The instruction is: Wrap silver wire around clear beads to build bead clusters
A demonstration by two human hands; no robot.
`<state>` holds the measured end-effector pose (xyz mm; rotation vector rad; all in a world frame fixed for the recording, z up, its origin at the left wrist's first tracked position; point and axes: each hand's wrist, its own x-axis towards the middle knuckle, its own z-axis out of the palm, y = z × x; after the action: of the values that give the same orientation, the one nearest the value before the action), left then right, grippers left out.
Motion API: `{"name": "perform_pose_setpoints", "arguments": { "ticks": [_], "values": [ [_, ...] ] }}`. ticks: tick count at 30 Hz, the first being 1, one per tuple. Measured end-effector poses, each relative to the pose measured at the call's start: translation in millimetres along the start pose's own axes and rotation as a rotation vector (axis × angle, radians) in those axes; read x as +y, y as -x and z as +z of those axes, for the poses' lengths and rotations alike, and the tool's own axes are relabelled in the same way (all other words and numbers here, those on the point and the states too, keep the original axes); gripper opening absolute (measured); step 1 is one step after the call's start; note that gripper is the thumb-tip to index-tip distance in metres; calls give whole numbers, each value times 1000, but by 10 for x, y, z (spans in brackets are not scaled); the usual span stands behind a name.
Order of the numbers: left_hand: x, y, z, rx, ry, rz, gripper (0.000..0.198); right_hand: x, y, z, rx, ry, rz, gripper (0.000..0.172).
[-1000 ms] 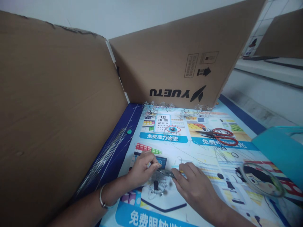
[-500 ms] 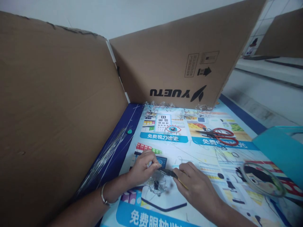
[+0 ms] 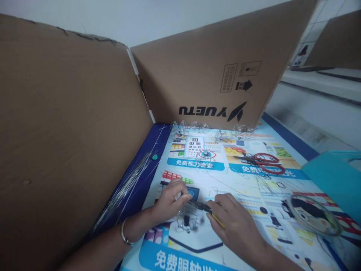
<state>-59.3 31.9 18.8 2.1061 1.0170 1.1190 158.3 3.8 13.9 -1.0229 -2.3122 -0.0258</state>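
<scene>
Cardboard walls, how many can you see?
3. The left cardboard wall on the left, the printed back wall ahead, the far wall at top right. More may be out of frame.

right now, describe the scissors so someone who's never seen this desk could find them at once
Start at the back cardboard wall printed YUETU and drop down to the colourful printed mat below its right end. The scissors lie flat there. Their red loop handles set them apart from the clear round dish nearby.
</scene>
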Motion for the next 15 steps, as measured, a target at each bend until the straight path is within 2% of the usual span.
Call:
{"name": "perform_pose_setpoints", "arguments": {
  "ticks": [11, 15],
  "values": [
    [55, 63, 49, 69, -40, -133, 24, -58, -14, -2, 25, 58, -8, 19],
    [68, 54, 40, 63, -26, -227, 23, -56, -31, 2, 12, 89, -36, 22]
  ]
}}
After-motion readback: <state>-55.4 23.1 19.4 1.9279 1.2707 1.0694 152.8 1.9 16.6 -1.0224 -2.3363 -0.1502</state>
